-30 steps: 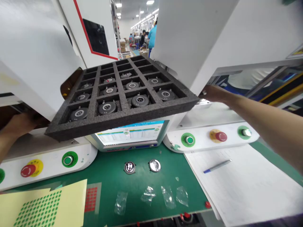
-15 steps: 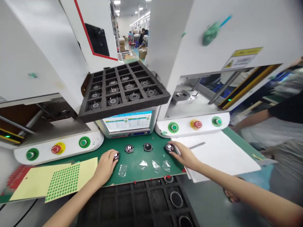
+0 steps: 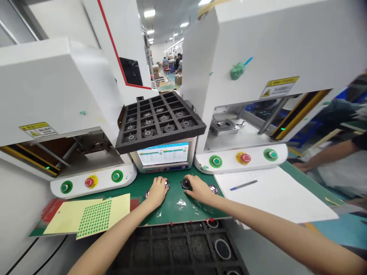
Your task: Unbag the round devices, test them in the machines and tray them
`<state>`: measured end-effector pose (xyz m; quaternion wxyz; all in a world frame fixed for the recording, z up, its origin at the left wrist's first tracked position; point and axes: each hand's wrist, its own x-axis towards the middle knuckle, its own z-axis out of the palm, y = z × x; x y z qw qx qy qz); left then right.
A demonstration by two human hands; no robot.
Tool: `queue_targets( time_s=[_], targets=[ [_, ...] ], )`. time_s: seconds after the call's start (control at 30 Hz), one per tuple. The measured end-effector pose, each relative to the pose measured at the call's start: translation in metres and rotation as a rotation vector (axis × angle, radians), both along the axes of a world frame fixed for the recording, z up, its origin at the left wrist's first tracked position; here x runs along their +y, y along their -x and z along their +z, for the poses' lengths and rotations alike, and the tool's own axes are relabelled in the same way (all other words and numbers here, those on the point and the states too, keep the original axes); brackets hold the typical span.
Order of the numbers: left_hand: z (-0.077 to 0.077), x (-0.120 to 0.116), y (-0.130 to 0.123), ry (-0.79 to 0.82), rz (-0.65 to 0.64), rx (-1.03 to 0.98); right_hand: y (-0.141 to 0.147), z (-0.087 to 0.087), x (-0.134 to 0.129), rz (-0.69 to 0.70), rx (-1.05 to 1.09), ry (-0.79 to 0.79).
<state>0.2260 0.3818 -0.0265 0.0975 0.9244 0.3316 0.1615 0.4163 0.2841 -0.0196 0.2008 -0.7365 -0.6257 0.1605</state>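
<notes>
Several round dark watch bodies lie in a row on the green mat [image 3: 168, 212]. My left hand [image 3: 157, 193] has its fingers closed round one watch body [image 3: 166, 184], part of which shows past the fingertips. Just left of that hand sits another watch body [image 3: 147, 194], partly covered by it. My right hand [image 3: 200, 190] grips a darker watch body [image 3: 186, 184] between thumb and fingers. Behind its wrist, a further watch body [image 3: 213, 189] rests on the mat. Clear plastic film pieces [image 3: 181, 203] lie between my arms.
A black foam tray [image 3: 160, 136] of watch parts stands above a monitor [image 3: 163, 156]. White machines with a red button [image 3: 245, 157] flank it. Yellow sticker sheets [image 3: 96, 215] lie left; paper [image 3: 275, 198] and a pen [image 3: 243, 185] right. Another compartment tray [image 3: 177, 248] is below. A person's arm [image 3: 329, 156] shows right.
Both hands have moved inward, from the outer watch bodies to the two middle ones. The outer ones now lie released on the mat. The camera view has shifted.
</notes>
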Motion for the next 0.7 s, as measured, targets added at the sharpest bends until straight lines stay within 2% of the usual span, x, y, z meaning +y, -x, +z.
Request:
queue_targets(
  time_s=[0.1, 0.2, 0.27, 0.33, 0.4, 0.47, 0.53, 0.6, 0.7],
  targets=[
    [0.016, 0.0, 0.034, -0.05, 0.068, -0.095, 0.003, -0.003, 0.0, -0.05, -0.042, 0.045],
    [0.054, 0.023, 0.094, -0.162, 0.267, -0.196, 0.005, -0.003, -0.004, -0.064, -0.068, 0.07],
    [0.085, 0.056, 0.134, -0.253, 0.44, -0.237, 0.008, -0.003, -0.007, -0.058, -0.089, 0.078],
    [0.112, 0.1, 0.164, -0.305, 0.579, -0.224, 0.011, -0.004, -0.008, -0.05, -0.115, 0.087],
    [0.128, 0.147, 0.181, -0.297, 0.665, -0.16, 0.013, -0.007, -0.007, -0.043, -0.14, 0.097],
    [0.132, 0.192, 0.188, -0.255, 0.716, -0.086, 0.013, -0.009, -0.005, -0.034, -0.159, 0.11],
    [0.128, 0.228, 0.188, -0.206, 0.735, -0.019, 0.012, -0.011, -0.004, -0.026, -0.174, 0.125],
    [0.122, 0.254, 0.185, -0.158, 0.72, 0.041, 0.01, -0.01, -0.003, -0.029, -0.188, 0.158],
    [0.117, 0.28, 0.185, -0.097, 0.672, 0.117, 0.008, -0.007, -0.001, -0.041, -0.193, 0.244]
  ],
)
